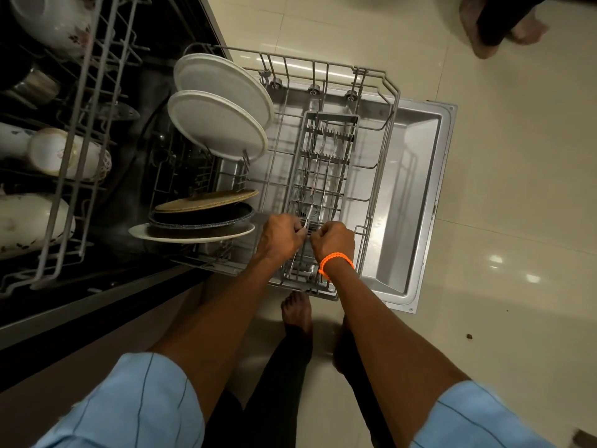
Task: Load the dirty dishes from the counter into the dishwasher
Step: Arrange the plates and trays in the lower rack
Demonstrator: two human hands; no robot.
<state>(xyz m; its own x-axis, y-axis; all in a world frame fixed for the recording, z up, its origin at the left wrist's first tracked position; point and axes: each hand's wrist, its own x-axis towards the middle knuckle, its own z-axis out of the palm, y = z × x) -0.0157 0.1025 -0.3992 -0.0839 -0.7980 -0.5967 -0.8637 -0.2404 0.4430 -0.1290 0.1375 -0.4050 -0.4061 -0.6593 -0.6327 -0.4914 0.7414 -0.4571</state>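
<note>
The lower dishwasher rack (386, 130) is pulled out over the open door (423, 195). A grey cutlery basket (326, 176) sits in it with several forks and spoons standing inside. My left hand (280, 236) and my right hand (332, 242), with an orange band at the wrist, are over the near end of the basket, fingers curled. They pinch a thin metal piece of cutlery (308, 215) between them. Two grey plates (219, 121) stand on edge at the rack's left. A tan, a dark and a white plate (197, 223) stand nearer me.
The upper rack (74, 150) at the left holds white cups and bowls (51, 156). Another person's bare feet (504, 27) stand on the tiled floor at the top right. My own foot (297, 315) is just in front of the door.
</note>
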